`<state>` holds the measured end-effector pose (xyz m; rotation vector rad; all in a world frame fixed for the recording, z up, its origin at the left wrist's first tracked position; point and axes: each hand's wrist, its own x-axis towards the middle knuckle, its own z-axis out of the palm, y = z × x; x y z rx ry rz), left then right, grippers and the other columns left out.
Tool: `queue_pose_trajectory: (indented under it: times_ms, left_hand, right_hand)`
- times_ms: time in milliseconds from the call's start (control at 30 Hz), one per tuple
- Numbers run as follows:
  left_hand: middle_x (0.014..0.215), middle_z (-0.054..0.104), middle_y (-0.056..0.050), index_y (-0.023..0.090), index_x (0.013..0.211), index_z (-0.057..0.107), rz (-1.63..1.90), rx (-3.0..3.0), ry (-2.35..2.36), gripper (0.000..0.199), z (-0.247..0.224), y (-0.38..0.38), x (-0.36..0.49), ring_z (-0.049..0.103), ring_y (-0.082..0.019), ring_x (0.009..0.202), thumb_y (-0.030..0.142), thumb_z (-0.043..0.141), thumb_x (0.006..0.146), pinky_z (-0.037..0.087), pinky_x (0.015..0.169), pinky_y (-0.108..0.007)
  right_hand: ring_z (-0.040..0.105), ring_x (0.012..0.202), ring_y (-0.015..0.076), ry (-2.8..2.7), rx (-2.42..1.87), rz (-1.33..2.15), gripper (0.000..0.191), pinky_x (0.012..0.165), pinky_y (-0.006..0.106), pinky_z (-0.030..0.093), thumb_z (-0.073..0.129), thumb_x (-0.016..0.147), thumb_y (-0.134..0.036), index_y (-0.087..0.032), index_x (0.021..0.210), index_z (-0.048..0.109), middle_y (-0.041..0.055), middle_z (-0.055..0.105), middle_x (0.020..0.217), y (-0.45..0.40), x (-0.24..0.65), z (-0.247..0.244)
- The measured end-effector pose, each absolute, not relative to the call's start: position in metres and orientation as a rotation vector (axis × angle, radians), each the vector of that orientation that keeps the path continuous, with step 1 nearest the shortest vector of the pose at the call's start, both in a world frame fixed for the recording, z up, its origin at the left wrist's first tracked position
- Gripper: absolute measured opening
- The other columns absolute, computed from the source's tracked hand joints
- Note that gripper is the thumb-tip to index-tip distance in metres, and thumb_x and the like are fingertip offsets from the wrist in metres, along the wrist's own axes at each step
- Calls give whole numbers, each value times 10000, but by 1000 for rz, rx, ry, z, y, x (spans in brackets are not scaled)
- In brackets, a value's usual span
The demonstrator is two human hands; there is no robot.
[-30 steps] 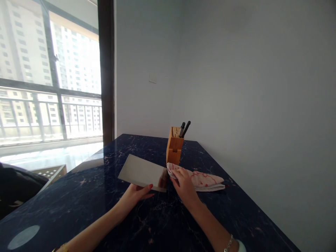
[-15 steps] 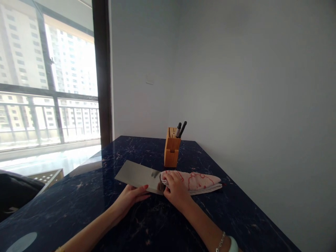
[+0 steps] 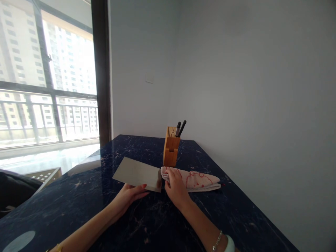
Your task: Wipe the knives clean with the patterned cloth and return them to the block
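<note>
A broad, shiny cleaver (image 3: 136,173) is held above the dark tabletop, its blade pointing left. My left hand (image 3: 132,192) grips the blade's lower edge, thumb on the upper face and fingers underneath. At the blade's right end my right hand (image 3: 175,185) is closed on a folded pinkish-white towel (image 3: 201,180) with a red pattern. The towel stretches to the right from my fingers, where the cleaver's handle would be; the handle itself is hidden.
Just beyond the towel stands a wooden knife block (image 3: 172,150) with two black-handled tools in it. The dark blue marbled table (image 3: 147,224) ends on the right near a grey wall. A pale round patch (image 3: 19,241) shows at the near left; dark fabric (image 3: 15,192) lies beyond the left edge.
The cleaver's blade and my right fingers have drawn slightly apart, and the finger reflection on the blade has faded. Both hands keep their grips. The view has shifted a little.
</note>
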<state>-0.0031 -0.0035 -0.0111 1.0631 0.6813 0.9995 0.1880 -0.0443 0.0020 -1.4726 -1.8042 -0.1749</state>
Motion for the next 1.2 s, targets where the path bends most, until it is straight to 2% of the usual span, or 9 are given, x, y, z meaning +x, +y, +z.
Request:
queue_pose_trajectory:
  times_ms: [133,367,733,1200]
  left_hand:
    - [979,657,-101,149,1100,527,988,1077,687,468,-8,-4,-2,621,-255,903,153,702,666,527,784,-352]
    - [984,654,-113,146,1085,533,998,1082,704,457,-8,-5,-2,625,-265,892,147,705,661,538,754,-352]
    - [1020,640,-134,129,1128,475,1015,1036,714,519,-7,-3,-4,619,-268,907,96,698,660,538,767,-365]
    - [982,652,-122,127,1102,483,1010,1009,749,498,1,-7,-5,633,-249,872,54,691,655,554,733,-333]
  right_hand:
    - [458,1018,195,-1843,-1444,-116,360,918,338,361,421,705,-61,-153,1041,510,91,539,1035,-43,185,1]
    - [470,1020,200,-1744,-1507,-113,380,947,367,320,421,636,-35,-180,973,524,69,554,1032,-35,191,2]
    - [511,898,189,-1645,-1646,-78,289,819,301,376,430,590,-52,-185,828,528,52,579,894,-32,214,-1]
    - [531,827,167,-1546,-1886,-44,180,674,247,318,470,675,-168,-226,834,532,-1,608,884,-36,236,3]
